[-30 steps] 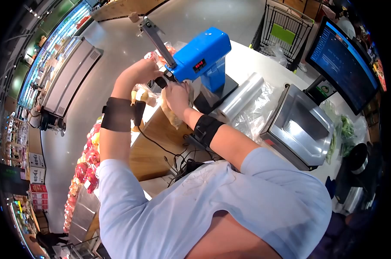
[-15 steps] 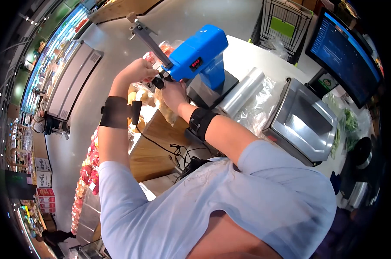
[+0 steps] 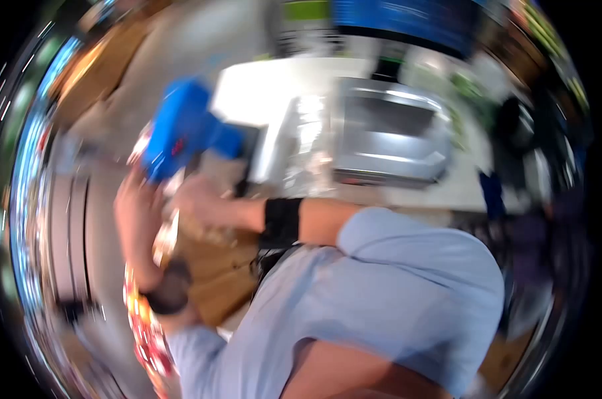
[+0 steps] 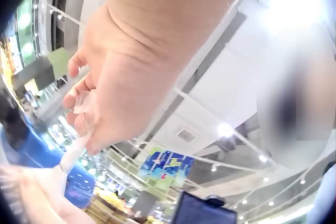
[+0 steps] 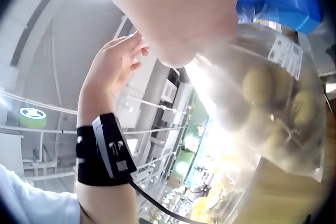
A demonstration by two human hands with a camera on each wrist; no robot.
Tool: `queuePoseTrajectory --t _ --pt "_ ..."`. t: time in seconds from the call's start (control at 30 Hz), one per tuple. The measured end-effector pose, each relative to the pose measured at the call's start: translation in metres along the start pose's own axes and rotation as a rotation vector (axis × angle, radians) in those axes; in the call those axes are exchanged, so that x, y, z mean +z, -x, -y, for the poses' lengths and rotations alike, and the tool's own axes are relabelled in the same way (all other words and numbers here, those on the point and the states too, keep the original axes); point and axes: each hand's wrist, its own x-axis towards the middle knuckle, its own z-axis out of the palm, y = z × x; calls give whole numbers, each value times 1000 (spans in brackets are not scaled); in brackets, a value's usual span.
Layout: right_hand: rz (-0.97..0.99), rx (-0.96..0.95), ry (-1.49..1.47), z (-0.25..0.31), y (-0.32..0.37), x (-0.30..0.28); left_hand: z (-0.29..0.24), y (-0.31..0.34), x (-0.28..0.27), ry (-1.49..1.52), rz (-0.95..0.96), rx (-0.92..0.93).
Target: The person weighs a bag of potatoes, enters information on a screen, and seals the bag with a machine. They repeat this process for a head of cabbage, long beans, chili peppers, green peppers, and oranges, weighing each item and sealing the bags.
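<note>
Pinching a thin strip of clear plastic (image 4: pixel 75 153), the left hand (image 4: pixel 123 79) probably had it pulled taut for control, while the clear labelled bag of round brownish produce (image 5: pixel 273 113) hung near the blue boxy machine (image 3: pixel 181 123) by the right hand (image 3: pixel 204 201), grip unclear tbh.

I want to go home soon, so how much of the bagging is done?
The round yellowish food looks bagged: it's inside a clear bag with a white label on it. In hand, the left hand's fingers pinch a strip of plastic, stretched toward the right hand. Probably left: finishing at the blue machine. I can't tell whether the bag's top is sealed.
</note>
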Motion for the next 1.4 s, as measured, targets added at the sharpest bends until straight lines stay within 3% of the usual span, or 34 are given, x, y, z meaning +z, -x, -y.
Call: queuePoseTrajectory --t 0.07,0.1,0.13,0.17,0.33,0.37,0.4,0.43,0.47,0.5,0.53,0.57,0.6,0.67,0.77,0.83,1.03,1.13,1.33,1.4 --pt "-99 -55 -263 -12 10 -35 -36 -7 -13 128 120 27" --pt "-56 125 -465 -7 12 -69 -53 -9 -14 199 65 40" --pt "-4 203 -609 -5 14 -100 -82 -14 -16 286 -55 64" --pt "56 298 -645 1 17 -133 -101 -19 -16 312 -54 119" --pt "-160 -11 -309 -12 54 -268 -182 -51 -34 877 43 256" --pt "-36 237 -388 -5 66 -311 -201 -61 -34 993 32 309" --pt "-100 324 -232 -6 86 -337 -220 -69 -26 1071 -38 288" --pt "-81 465 -408 7 98 -383 -232 -84 -16 1086 3 319" --pt "-190 439 -174 10 117 -411 -243 -100 -5 1135 90 301" --pt "-314 469 -146 16 133 -435 -263 -112 4 1140 136 182" --pt "-312 576 53 29 149 -466 -279 -130 25 1081 92 256" --pt "-341 671 24 33 168 -495 -296 -144 46 1049 102 266" --pt "-512 816 -153 38 187 -515 -317 -157 58 987 129 290" --pt "-578 790 170 30 232 -562 -364 -178 76 941 114 400" --pt "-628 805 340 10 289 -620 -427 -210 107 881 145 507" --pt "-539 849 401 -2 314 -652 -467 -229 121 846 153 533" --pt "-357 932 593 -66 371 -716 -578 -292 164 570 462 510" --pt "-352 944 625 -100 390 -731 -626 -319 216 592 368 538" --pt "-230 862 673 -138 400 -740 -719 -362 265 628 517 355" --pt "-196 847 711 -152 412 -744 -744 -377 281 664 459 372"
